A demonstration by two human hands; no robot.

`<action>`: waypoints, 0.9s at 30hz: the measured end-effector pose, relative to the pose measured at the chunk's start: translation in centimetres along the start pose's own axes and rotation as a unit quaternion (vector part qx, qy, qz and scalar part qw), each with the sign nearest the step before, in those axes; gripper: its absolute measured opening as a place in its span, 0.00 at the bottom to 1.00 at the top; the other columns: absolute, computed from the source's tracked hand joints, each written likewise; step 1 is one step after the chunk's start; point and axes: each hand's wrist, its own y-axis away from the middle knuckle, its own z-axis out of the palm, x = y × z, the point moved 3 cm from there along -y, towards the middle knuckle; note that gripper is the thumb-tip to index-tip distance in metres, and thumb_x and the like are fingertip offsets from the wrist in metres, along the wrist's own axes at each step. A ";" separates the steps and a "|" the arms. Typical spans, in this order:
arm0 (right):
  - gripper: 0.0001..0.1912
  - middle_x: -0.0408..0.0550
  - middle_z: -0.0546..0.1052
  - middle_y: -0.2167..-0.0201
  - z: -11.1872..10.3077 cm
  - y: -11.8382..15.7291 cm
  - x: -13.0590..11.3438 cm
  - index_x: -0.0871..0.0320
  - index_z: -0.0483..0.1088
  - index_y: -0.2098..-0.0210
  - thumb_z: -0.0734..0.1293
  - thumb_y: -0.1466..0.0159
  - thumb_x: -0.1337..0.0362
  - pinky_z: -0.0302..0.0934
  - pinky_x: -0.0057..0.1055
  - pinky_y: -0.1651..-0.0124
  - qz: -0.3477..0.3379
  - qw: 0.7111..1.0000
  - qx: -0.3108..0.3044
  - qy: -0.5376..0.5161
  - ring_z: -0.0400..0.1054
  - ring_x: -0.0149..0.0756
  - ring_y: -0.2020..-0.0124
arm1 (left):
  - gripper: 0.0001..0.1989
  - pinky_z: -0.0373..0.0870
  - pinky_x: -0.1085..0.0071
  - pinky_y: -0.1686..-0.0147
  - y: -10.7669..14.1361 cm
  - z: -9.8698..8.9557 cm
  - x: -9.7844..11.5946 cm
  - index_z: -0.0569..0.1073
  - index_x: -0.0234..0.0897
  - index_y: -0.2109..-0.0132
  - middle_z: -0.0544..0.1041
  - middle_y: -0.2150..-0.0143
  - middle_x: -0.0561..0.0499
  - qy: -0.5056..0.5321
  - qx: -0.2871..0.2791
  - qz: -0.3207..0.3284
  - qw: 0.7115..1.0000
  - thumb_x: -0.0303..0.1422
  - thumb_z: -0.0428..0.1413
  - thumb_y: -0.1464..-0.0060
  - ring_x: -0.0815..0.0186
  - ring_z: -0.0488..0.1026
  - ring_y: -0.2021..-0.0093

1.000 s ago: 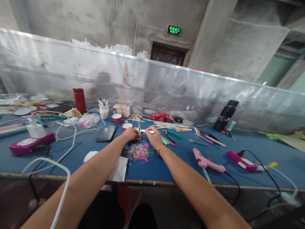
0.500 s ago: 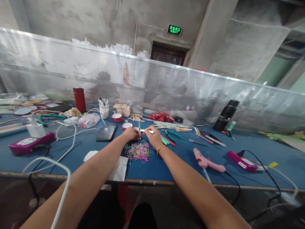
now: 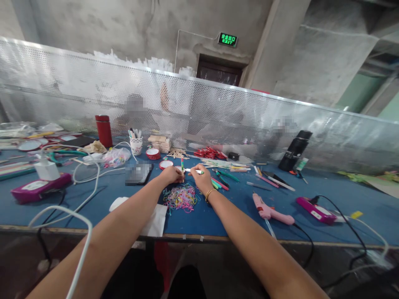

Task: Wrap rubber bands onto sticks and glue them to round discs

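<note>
My left hand point(image 3: 172, 175) is closed on a thin upright stick point(image 3: 182, 163) that shows green on its upper part. In my right hand point(image 3: 199, 176) lies a white marker point(image 3: 199, 171) with a green end, held nearly level, its other end close to the stick. Just below both hands is a tangled pile of colourful rubber bands point(image 3: 181, 198). Behind my left hand stands a red-rimmed round tin point(image 3: 166, 164). Several coloured markers point(image 3: 220, 184) lie right of my right hand, beside green-handled pliers point(image 3: 229, 175).
A phone point(image 3: 139, 173) and a white tissue point(image 3: 157, 221) lie on the left. The pink glue gun point(image 3: 271, 211) and a purple power strip point(image 3: 316, 211) are to the right. A paper cup of pens point(image 3: 136, 145), a red flask point(image 3: 104, 131) and a black bottle point(image 3: 294, 151) stand behind.
The marker in my right hand has shifted very slightly against the stick. Both hands otherwise keep their places.
</note>
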 end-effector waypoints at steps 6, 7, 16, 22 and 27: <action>0.07 0.41 0.76 0.76 0.3 0.1 -0.4 0.56 0.64 0.75 0.60 0.44 0.60 0.57 0.28 0.66 -0.002 1.000 -0.012 -0.015 0.66 0.33 0.73 | 0.06 0.62 0.80 0.79 -0.2 0.0 -0.4 0.74 0.33 0.78 0.70 0.84 0.55 -0.012 -0.005 0.008 1.000 0.31 0.63 0.61 0.75 0.65 0.81; 0.08 0.41 0.76 0.76 0.3 0.2 -0.4 0.55 0.64 0.75 0.60 0.44 0.60 0.57 0.28 0.66 -0.003 1.000 -0.011 -0.013 0.66 0.33 0.73 | 0.06 0.62 0.80 0.79 -0.3 0.0 -0.4 0.74 0.33 0.78 0.70 0.84 0.55 -0.013 -0.006 0.009 1.000 0.31 0.63 0.61 0.75 0.65 0.81; 0.08 0.41 0.76 0.75 0.3 -0.1 0.2 0.55 0.65 0.75 0.60 0.43 0.59 0.57 0.28 0.67 -0.010 1.000 0.000 -0.007 0.66 0.34 0.72 | 0.06 0.63 0.79 0.79 -0.4 -0.3 -0.5 0.74 0.33 0.78 0.71 0.83 0.54 -0.032 -0.006 0.028 0.999 0.31 0.62 0.61 0.73 0.66 0.80; 0.09 0.41 0.75 0.75 0.1 0.0 0.1 0.56 0.66 0.75 0.60 0.44 0.59 0.57 0.28 0.67 -0.001 1.000 0.002 -0.016 0.65 0.34 0.73 | 0.06 0.63 0.79 0.79 -0.5 -0.3 -0.7 0.74 0.33 0.78 0.71 0.82 0.54 -0.023 -0.021 0.039 0.999 0.31 0.60 0.59 0.73 0.66 0.80; 0.09 0.42 0.75 0.75 0.0 0.1 -0.3 0.56 0.66 0.76 0.60 0.44 0.59 0.57 0.29 0.64 -0.022 1.000 0.004 -0.018 0.66 0.34 0.71 | 0.05 0.62 0.79 0.78 -1.0 -0.1 -1.3 0.73 0.33 0.77 0.72 0.81 0.53 -0.009 -0.026 0.038 0.999 0.29 0.59 0.57 0.74 0.66 0.81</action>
